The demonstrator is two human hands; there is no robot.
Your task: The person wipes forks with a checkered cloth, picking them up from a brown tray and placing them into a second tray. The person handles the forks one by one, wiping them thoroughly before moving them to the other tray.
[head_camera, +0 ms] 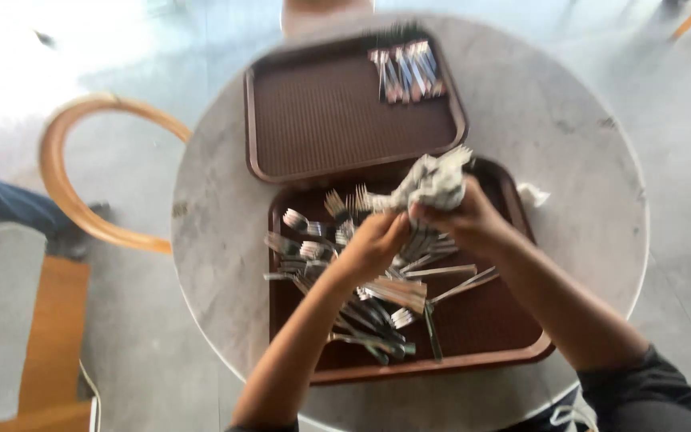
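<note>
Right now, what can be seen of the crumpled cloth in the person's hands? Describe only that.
The cloth is pale grey-white and bunched into a wrinkled wad, blurred in the picture. The right hand grips it from below and lifts it above the far edge of the nearer brown tray. The left hand meets it at its lower left. Fork tines show right beside that end, so it may wrap cutlery, but the blur hides this.

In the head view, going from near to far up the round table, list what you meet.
Near tray's rim → loose pile of forks → left hand and right hand → crumpled cloth → far tray → sorted cutlery row.
</note>
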